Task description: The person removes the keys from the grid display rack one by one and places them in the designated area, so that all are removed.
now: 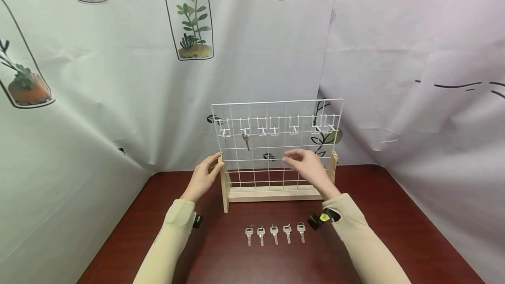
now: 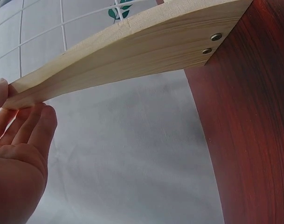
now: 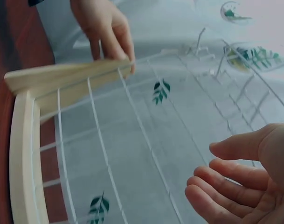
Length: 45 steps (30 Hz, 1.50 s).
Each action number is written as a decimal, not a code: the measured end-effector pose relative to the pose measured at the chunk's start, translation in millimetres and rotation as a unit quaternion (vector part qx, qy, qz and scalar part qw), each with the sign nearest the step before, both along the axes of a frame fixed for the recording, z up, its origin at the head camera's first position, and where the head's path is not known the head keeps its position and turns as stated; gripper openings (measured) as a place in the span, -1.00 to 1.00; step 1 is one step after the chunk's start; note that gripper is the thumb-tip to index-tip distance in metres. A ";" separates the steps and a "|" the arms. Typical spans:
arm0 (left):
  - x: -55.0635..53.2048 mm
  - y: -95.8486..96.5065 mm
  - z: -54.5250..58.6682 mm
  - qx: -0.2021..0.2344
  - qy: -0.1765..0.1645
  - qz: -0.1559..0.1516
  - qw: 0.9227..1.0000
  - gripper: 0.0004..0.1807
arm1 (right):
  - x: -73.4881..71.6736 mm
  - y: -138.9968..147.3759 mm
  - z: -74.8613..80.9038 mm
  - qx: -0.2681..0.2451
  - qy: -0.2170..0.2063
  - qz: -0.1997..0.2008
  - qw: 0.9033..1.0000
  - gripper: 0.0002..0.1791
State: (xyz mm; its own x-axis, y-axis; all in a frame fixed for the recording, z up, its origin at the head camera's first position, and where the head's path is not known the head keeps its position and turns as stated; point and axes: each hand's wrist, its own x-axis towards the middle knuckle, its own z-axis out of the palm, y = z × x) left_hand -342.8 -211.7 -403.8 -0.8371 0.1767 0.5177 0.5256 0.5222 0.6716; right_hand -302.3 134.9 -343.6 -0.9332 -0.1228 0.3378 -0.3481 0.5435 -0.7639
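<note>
A white wire grid rack stands upright on a wooden base. My left hand pinches the top of its left wooden post, thumb on one side and fingers on the other. In front of the grid, right of its middle, my right hand is held in the air. Its fingers are loosely bent with nothing between them and the thumb. From a hook near the left hangs a key; another thin key hangs at the leftmost hook.
Several silver keys lie in a row on the dark red table, in front of the rack. White hooks line the upper grid. Behind stands a white curtain printed with plants.
</note>
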 end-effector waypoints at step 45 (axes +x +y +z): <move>1.8 0.9 -1.0 0.009 0.001 -0.007 1.000 -0.50 | -30.8 -112.4 36.7 -0.280 -0.041 0.106 0.953 -0.64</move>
